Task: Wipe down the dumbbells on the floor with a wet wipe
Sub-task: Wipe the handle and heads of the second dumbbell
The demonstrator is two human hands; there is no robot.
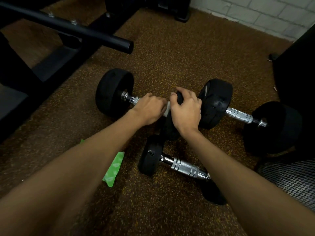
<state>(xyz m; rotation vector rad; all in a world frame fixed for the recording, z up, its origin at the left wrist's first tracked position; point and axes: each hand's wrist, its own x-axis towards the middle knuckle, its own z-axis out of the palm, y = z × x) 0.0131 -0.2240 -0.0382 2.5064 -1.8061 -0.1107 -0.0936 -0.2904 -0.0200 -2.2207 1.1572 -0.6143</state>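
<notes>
Three dumbbells with black weights and chrome handles lie on the floor. My left hand (148,109) is closed around the handle of the far left dumbbell (114,92). A white wet wipe (167,108) shows at this hand's right edge, pressed on the handle. My right hand (185,110) grips the top of that dumbbell's right weight (168,128). A second dumbbell (239,114) lies just to the right, its near weight touching my right hand. The third dumbbell (185,167) lies closer to me, partly under my right forearm.
A green wet wipe pack (114,167) lies on the speckled brown floor (170,53) under my left forearm. A black bench frame with a protruding tube (102,39) stands to the left. A black object (296,74) and mesh fabric (288,178) are to the right. A white tiled wall (255,12) is behind.
</notes>
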